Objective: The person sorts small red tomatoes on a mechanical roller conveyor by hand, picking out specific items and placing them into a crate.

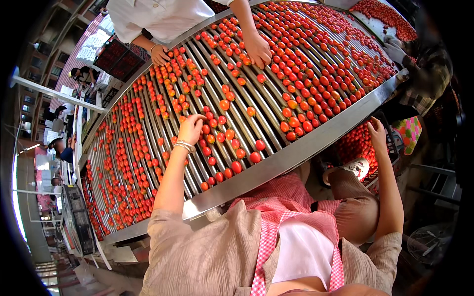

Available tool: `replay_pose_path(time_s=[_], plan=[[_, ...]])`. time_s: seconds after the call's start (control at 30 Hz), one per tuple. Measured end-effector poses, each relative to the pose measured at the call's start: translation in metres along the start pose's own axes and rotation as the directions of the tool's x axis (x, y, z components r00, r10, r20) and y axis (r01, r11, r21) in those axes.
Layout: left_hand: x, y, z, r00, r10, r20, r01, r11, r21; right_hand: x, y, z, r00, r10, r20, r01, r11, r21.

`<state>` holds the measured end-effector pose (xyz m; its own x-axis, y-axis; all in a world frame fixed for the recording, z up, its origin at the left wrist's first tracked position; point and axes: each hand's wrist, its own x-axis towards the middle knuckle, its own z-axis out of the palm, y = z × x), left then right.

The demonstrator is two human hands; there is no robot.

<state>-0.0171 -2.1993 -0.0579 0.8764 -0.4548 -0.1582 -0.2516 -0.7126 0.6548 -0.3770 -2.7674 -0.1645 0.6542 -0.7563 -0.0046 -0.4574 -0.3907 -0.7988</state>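
Small red and orange tomatoes point(236, 167) lie in rows between the metal rollers of a roller conveyor point(237, 122). My left hand point(190, 129), with bracelets at the wrist, rests over the rollers, its curled fingers beside several tomatoes; whether it holds one cannot be told. On the other side, my right hand point(377, 132) hangs past the conveyor's near edge, above the rim of a dark crate point(393, 142) full of tomatoes. Its fingers are bent, and what lies between them cannot be made out.
Across the conveyor, a co-worker's two hands point(258, 50) reach over the rollers. Another person's gloved hand point(394, 49) is at the far right, near a pale tray of tomatoes point(392, 18). A metal rail point(289, 161) borders the near side. Stacked dark crates point(118, 59) stand at the back left.
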Motion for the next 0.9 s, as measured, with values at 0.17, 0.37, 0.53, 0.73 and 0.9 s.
replay_pose_path(time_s=[0.17,0.37,0.53,0.73,0.9], plan=[[0.0,-0.013,-0.013,0.897,-0.077,-0.435,-0.018,0.977,-0.211,-0.003,-0.017,0.006,0.995,-0.089,0.037,0.094,0.981,-0.17],[-0.031,-0.004,-0.011,0.91,-0.014,-0.415,-0.005,0.999,-0.043,-0.006,-0.032,0.005,0.975,-0.214,-0.053,0.191,0.941,-0.28],[-0.045,-0.008,-0.006,0.938,-0.172,-0.299,0.192,0.981,0.038,-0.006,-0.048,0.014,0.945,-0.324,-0.035,0.291,0.888,-0.356],[-0.059,0.011,0.021,0.951,0.037,-0.308,-0.022,0.999,0.05,-0.017,-0.077,0.043,0.907,-0.387,0.164,0.415,0.762,-0.497],[-0.087,0.07,0.045,0.939,0.341,-0.034,-0.319,0.906,0.279,-0.014,-0.085,0.05,0.925,-0.31,0.22,0.38,0.765,-0.521]])
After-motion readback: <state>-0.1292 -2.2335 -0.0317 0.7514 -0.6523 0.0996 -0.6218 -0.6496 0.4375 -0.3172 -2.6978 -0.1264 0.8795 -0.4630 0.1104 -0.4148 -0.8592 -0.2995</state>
